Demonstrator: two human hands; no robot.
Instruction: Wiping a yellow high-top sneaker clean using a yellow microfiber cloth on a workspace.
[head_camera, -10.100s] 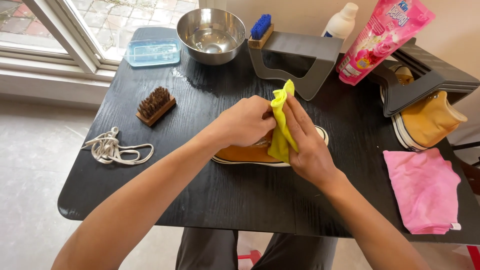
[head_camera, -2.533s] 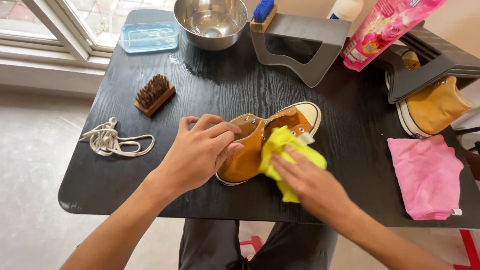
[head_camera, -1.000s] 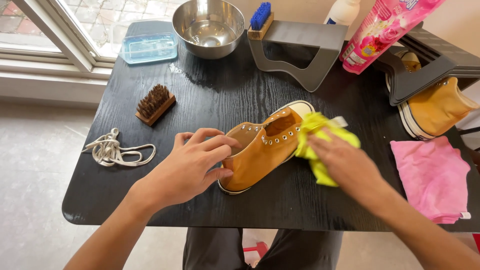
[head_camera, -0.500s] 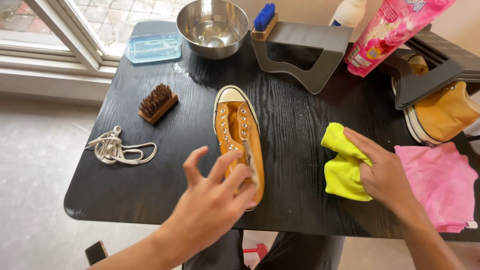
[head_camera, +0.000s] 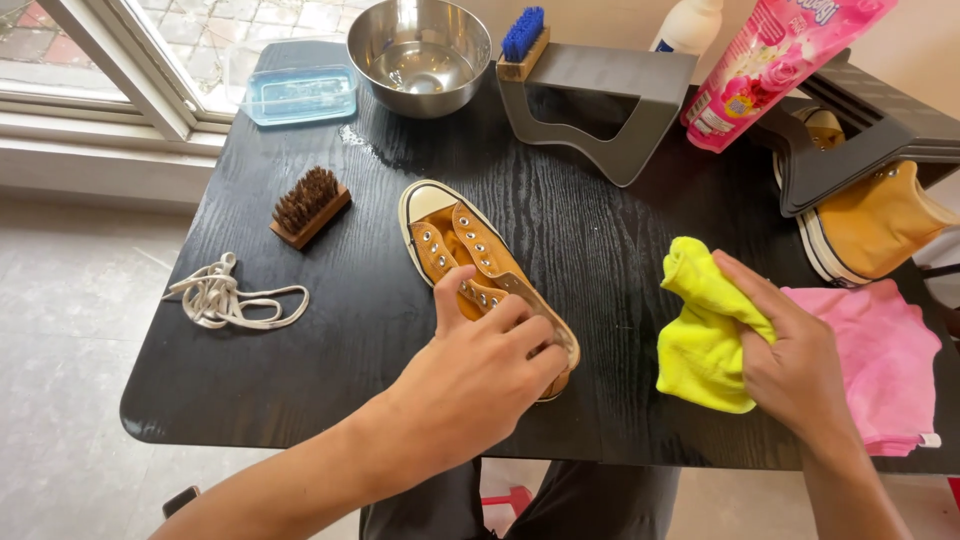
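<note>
We've got the mustard sneaker (head_camera: 478, 270) lying mid-bench, toe toward 11 o'clock, left hand (head_camera: 480, 385) cupped over its heel. Right hand (head_camera: 795, 360) pinches the yellow cloth (head_camera: 705, 335) at 3 o'clock. Looks like mid-wipe; next probably needs cloth back on canvas.

Shoe (head_camera: 480, 270) now upright, cloth (head_camera: 705, 335) down.

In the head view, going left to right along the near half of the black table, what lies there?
White shoelaces → mustard sneaker under the left hand → yellow cloth under the right hand → pink cloth.
</note>
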